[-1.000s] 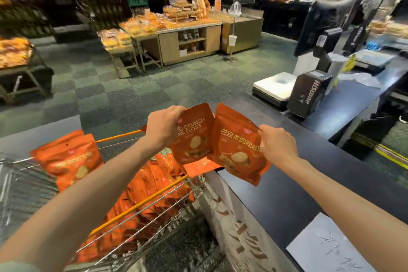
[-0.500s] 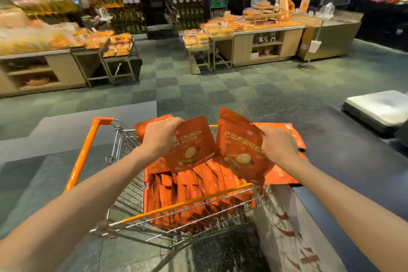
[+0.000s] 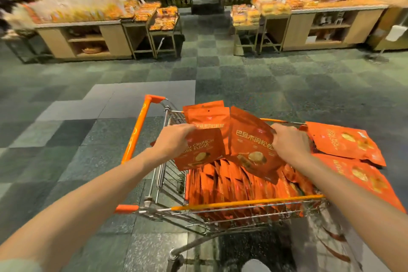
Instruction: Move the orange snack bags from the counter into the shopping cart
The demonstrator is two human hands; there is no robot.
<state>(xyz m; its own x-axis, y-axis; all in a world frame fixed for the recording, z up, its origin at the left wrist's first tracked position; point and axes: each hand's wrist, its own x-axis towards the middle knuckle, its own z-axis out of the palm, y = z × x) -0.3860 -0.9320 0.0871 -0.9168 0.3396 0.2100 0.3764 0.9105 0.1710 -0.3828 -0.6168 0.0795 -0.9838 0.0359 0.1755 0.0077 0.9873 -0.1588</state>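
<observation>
My left hand grips an orange snack bag printed "crunch pork floss", held over the left part of the shopping cart. My right hand grips a second orange bag with Chinese lettering, just above the cart's load. Several orange bags stand packed in rows inside the wire basket. Two upright bags lean at the cart's far end behind the left-hand bag. More orange bags lie flat on the dark counter to the right.
The cart has an orange handle bar on its left side and an orange rim rail along the near edge. Wooden display stands with packaged bread line the far side of the tiled floor. My shoe shows below the cart.
Both hands have carried their bags left from the counter to above the cart and slightly down. The view has swung left, so the register and scale are out of sight.
</observation>
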